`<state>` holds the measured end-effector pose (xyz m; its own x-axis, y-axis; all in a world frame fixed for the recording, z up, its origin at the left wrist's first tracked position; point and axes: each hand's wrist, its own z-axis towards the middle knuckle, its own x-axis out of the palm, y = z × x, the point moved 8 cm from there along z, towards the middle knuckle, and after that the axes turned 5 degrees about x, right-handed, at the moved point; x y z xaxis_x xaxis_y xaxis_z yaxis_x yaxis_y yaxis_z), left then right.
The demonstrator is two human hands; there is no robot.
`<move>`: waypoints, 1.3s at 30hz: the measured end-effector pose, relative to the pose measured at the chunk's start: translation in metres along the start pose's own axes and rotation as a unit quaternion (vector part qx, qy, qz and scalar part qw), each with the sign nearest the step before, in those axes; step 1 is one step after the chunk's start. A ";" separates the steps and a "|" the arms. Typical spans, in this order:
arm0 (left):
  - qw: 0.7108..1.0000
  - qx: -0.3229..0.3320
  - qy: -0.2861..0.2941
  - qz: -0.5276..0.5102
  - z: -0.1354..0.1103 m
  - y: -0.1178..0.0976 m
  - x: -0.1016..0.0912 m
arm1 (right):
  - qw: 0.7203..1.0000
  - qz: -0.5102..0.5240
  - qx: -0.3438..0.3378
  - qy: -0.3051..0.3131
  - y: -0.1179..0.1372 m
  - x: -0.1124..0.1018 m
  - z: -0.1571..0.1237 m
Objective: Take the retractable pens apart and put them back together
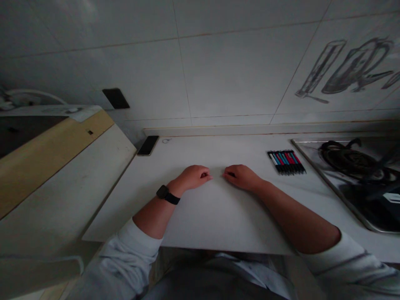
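Observation:
Both of my hands rest on a white countertop [218, 208] in front of me. My left hand [193, 176] lies with its fingers curled into a loose fist, a black watch on its wrist. My right hand [239, 176] lies a short gap to its right, fingers also curled under. Nothing shows inside either hand. A row of several pens [286, 161] with red, blue and white barrels lies side by side to the right of my right hand, about a hand's width away.
A dark phone [148, 145] lies at the back left by the tiled wall. A steel gas hob [359, 175] with a black burner grate fills the right side. On the left sits a white and wood-coloured appliance top [62, 166].

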<state>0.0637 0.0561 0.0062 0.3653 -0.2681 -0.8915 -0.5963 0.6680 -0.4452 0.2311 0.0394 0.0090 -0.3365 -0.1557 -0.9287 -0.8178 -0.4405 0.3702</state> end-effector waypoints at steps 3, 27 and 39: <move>1.000 0.003 -0.001 0.001 0.000 0.000 0.000 | 1.000 0.004 -0.002 0.001 0.001 0.000 0.000; 1.000 0.004 -0.001 0.000 0.000 -0.001 0.000 | 1.000 -0.002 -0.001 0.006 0.001 0.000 -0.001; 1.000 0.005 -0.003 0.002 0.000 -0.002 -0.001 | 1.000 0.000 0.001 0.002 0.000 0.000 -0.001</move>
<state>0.0645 0.0548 0.0077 0.3674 -0.2620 -0.8924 -0.5906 0.6755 -0.4415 0.2312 0.0385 0.0088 -0.3342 -0.1601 -0.9288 -0.8187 -0.4389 0.3702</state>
